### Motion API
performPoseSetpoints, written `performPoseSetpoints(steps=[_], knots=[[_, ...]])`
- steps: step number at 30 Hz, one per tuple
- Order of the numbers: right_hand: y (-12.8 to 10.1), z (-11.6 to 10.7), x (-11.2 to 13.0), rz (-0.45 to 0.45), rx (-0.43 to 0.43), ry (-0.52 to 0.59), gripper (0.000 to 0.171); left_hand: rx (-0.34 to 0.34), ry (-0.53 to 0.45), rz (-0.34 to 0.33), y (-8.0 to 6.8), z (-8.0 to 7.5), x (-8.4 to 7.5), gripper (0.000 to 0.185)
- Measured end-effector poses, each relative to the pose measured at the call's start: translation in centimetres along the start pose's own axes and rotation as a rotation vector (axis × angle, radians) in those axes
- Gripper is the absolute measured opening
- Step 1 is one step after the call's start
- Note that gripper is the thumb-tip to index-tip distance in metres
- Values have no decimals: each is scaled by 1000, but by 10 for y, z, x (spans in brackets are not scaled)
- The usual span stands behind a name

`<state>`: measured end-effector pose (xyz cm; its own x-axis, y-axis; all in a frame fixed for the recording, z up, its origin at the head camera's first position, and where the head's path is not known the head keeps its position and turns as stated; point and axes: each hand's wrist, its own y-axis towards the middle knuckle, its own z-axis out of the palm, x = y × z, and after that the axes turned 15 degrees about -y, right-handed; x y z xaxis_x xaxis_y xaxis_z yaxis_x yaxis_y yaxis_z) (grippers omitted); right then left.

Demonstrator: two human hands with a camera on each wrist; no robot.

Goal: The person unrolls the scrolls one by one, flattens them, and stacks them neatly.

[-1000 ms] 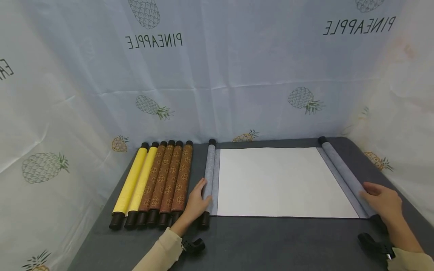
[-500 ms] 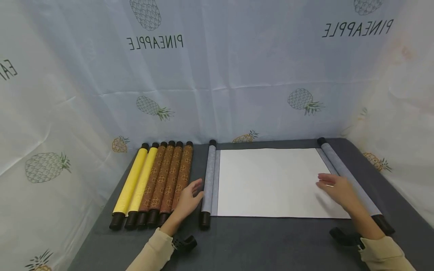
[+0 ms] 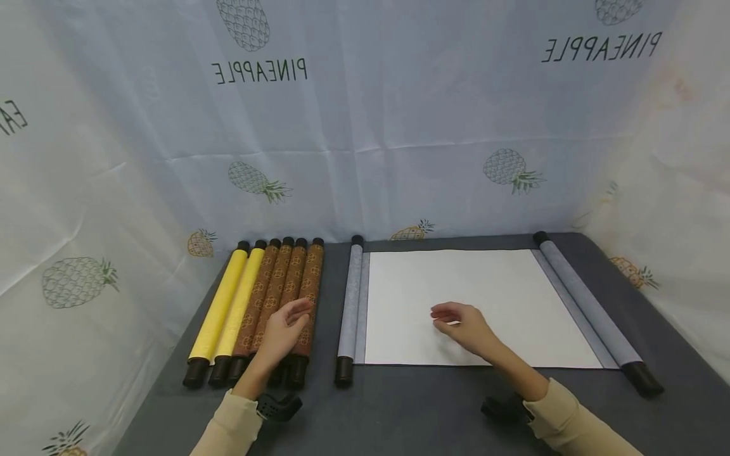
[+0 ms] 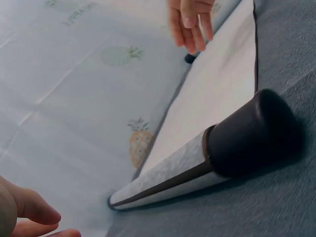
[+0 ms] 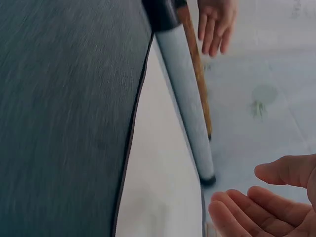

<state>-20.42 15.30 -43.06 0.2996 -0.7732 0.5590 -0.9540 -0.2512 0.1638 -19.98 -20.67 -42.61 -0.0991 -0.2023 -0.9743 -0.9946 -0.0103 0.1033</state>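
Six rolled scrolls beside one unrolled scroll.

Open scroll: smooth white paper, edged with soft grey cloth. Roller ends: dark, matt. Table: rough grey felt.
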Motion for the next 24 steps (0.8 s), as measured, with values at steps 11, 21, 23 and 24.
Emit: performPoseSetpoints(steps=[11,21,23,24], knots=[[9,45,57,-185,189,207,26,-64,114,-80,-8,-29,-5,41],[24,81,114,-136,459,505,31,-20,123,-211,-13,-37,-5,47],[28,87,125,-105,506,549,34,-10,97,-249,-14,-37,-6,48],[31,90,131,-83,529,563,36,-7,85,-262,-14,-36,-6,49]])
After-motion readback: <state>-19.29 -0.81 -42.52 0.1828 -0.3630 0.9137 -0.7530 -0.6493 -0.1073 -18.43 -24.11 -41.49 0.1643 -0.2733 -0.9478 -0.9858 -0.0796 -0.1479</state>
